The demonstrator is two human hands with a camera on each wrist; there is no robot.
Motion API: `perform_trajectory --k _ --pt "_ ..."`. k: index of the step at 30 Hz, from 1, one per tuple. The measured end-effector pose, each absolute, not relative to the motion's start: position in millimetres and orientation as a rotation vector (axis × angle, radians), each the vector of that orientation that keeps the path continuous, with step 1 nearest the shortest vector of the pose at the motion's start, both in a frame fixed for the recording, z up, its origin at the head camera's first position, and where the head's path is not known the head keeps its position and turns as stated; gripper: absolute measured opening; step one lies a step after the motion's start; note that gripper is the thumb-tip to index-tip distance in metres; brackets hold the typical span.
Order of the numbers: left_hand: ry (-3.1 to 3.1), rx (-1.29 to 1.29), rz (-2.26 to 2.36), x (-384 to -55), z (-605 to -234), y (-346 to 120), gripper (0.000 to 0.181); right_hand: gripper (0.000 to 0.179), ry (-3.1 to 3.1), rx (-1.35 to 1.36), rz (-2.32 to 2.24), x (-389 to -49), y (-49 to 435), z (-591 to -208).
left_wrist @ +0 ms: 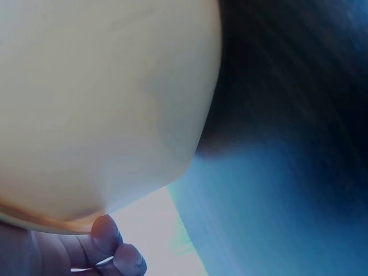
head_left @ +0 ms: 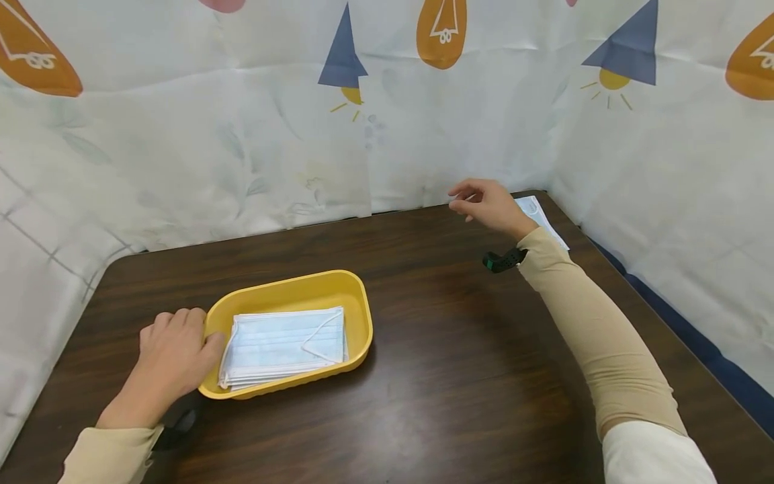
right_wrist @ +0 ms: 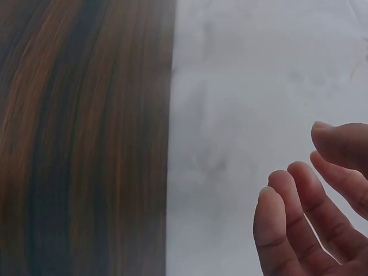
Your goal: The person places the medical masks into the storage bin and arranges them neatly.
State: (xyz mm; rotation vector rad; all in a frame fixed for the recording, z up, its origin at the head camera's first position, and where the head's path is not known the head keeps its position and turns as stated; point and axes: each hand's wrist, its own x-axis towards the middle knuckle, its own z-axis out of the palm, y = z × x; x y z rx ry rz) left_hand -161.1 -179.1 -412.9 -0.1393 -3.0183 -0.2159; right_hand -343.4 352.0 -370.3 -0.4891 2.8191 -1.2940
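A yellow plastic basket (head_left: 357, 296) stands left of centre on the dark wooden table, and a stack of pale blue face masks (head_left: 284, 343) lies inside it. My left hand (head_left: 172, 353) grips the basket's left end, thumb over the rim. Up close in the left wrist view, the basket wall (left_wrist: 103, 103) looks cream, with fingertips at its rim. Over the far right of the table, my right hand (head_left: 486, 205) is raised with loosely bent fingers and nothing between them. Another face mask (head_left: 541, 218) lies at the far right corner, partly hidden behind the right wrist.
The dark wooden table (head_left: 435, 376) reaches a white patterned curtain (head_left: 254, 148) at the back. More curtain hangs along both sides. A black band (head_left: 504, 260) is on the right wrist. Dark blue cloth (head_left: 701, 346) shows beyond the right edge.
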Motion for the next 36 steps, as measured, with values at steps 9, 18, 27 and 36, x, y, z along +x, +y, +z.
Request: perform_trajectory --k 9,18,27,36 --pt "-3.004 -0.151 -0.197 -157 -411 -187 0.034 0.038 2.906 -0.338 -1.272 -340 387 -381" --pt "-3.01 -0.145 -0.188 -153 -409 -193 0.035 0.04 2.982 -0.21 -1.239 -336 418 -392" --pt "-3.029 -0.117 -0.19 -145 -408 -197 0.04 0.043 2.993 -0.082 -1.25 -334 444 -408" --pt "-3.01 -0.106 -0.205 -140 -409 -200 0.038 0.044 3.009 0.028 -1.233 -333 460 -417"
